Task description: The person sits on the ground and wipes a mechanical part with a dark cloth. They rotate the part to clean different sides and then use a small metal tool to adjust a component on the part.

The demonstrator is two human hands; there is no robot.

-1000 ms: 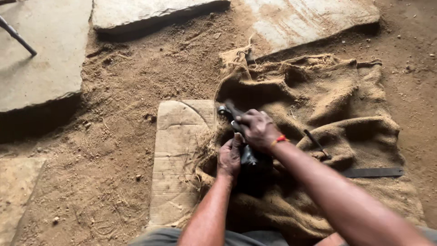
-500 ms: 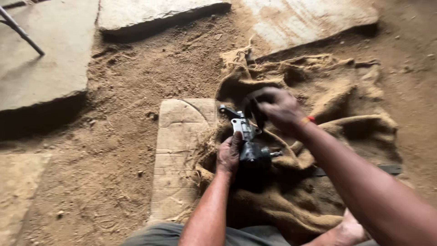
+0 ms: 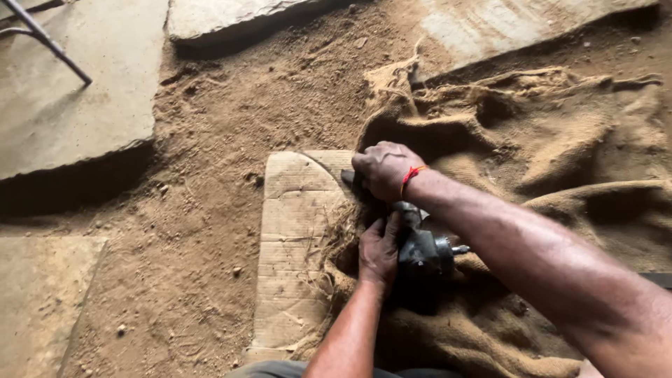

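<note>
A dark handheld power grinder [image 3: 423,248] lies on a brown burlap sack [image 3: 560,140] beside a pale stone slab [image 3: 294,245] marked with scored lines. My left hand [image 3: 379,253] is closed around the grinder's body. My right hand [image 3: 383,170], with a red thread at the wrist, presses down on the grinder's front end at the slab's top right edge, hiding the disc. A small metal stub sticks out on the grinder's right side.
Sandy dirt [image 3: 210,210] surrounds the slab. Large flat stone slabs [image 3: 70,91] lie at the left and along the top. A thin metal rod [image 3: 49,42] crosses the top left corner. The sack is bunched in folds at the right.
My right hand lifted off the grinder, then came back down onto its front end. My left hand stayed on the tool's body. The view has shifted slightly.
</note>
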